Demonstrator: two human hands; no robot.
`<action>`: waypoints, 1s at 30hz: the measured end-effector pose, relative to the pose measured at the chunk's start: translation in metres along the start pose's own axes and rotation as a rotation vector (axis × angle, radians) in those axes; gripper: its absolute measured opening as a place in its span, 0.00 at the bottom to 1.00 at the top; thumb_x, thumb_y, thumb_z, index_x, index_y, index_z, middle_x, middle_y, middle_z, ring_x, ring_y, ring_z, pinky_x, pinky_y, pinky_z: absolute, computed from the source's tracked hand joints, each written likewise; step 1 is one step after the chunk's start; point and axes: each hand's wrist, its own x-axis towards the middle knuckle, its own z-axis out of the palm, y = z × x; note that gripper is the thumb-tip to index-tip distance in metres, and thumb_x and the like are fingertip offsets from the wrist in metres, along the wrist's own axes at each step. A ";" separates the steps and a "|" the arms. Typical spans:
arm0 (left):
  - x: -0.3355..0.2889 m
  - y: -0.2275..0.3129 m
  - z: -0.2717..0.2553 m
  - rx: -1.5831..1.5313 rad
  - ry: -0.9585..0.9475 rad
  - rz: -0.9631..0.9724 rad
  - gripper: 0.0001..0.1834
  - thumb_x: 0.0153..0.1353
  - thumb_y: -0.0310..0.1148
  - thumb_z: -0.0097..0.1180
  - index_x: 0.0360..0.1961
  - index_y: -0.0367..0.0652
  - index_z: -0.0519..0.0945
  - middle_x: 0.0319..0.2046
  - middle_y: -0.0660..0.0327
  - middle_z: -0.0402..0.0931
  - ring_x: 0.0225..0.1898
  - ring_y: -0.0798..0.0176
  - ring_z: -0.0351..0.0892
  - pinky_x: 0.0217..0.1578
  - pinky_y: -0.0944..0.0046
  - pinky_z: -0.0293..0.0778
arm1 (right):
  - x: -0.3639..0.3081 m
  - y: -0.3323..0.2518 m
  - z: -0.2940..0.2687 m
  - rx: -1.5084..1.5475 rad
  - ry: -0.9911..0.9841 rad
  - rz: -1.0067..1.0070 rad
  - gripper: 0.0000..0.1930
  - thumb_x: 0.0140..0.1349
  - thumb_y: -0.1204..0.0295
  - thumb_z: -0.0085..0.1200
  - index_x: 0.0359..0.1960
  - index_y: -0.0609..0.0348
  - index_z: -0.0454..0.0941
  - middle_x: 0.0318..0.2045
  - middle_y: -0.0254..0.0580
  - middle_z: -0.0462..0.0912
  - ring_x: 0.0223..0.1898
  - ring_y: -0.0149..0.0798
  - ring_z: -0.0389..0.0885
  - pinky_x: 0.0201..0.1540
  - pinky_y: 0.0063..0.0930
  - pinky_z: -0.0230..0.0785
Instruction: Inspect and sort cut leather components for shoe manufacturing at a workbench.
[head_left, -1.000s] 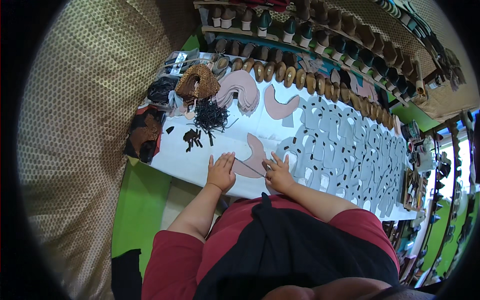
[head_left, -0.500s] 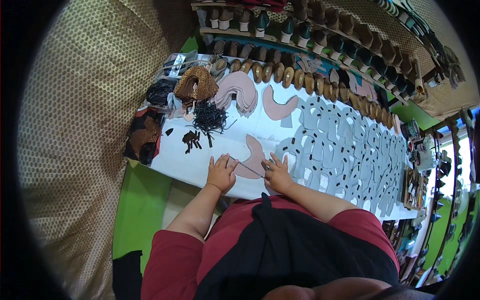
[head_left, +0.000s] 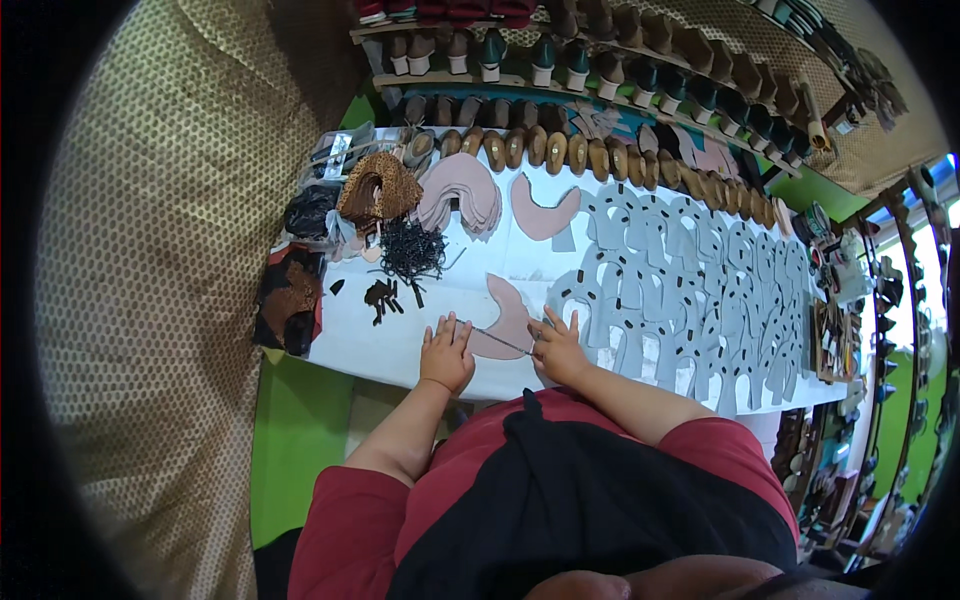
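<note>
A pink U-shaped leather-like piece (head_left: pixel 508 322) lies on the white-covered table right in front of me. Across its lower part runs a thin dark strip (head_left: pixel 492 338), straight and drawn between my two hands. My left hand (head_left: pixel 446 358) has the strip's left end at its fingertips, the other fingers stretched out over the table. At the opposite end, my right hand (head_left: pixel 561 350) holds the strip near the thumb, with some fingers raised and spread. Exactly how the fingers grip the ends is too small to see.
Left of the hands are a tangle of black strips (head_left: pixel 412 250), short black pieces (head_left: pixel 381 298) and leopard-print pieces (head_left: pixel 380 188). Stacked pink pieces (head_left: pixel 460 195) and another pink piece (head_left: pixel 544 208) lie beyond. Grey U-shaped pieces (head_left: pixel 690 290) cover the right side; shoe racks (head_left: pixel 560 82) stand behind.
The view has shifted and turned slightly. Both hands stay at the strip's ends over the pink piece, with the strip lying at a slightly flatter slant.
</note>
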 end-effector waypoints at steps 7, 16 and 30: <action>-0.001 -0.002 -0.002 -0.008 -0.047 0.000 0.37 0.61 0.41 0.52 0.73 0.54 0.61 0.75 0.50 0.53 0.75 0.46 0.53 0.71 0.38 0.48 | -0.001 -0.008 0.000 -0.004 -0.009 0.090 0.08 0.53 0.69 0.61 0.34 0.52 0.87 0.64 0.36 0.72 0.75 0.55 0.52 0.67 0.81 0.42; -0.010 -0.051 -0.022 -0.023 -0.070 -0.048 0.43 0.63 0.48 0.54 0.76 0.49 0.54 0.78 0.50 0.44 0.77 0.47 0.45 0.73 0.36 0.37 | -0.007 -0.016 -0.001 -0.051 0.012 0.141 0.07 0.53 0.67 0.63 0.34 0.51 0.87 0.65 0.38 0.71 0.75 0.57 0.51 0.68 0.80 0.42; -0.004 -0.067 -0.047 0.021 -0.184 0.112 0.38 0.63 0.56 0.52 0.75 0.70 0.59 0.79 0.53 0.38 0.79 0.43 0.33 0.70 0.26 0.27 | 0.082 -0.093 0.008 -0.149 -0.238 0.038 0.36 0.67 0.44 0.48 0.73 0.47 0.63 0.74 0.31 0.60 0.79 0.49 0.39 0.68 0.82 0.27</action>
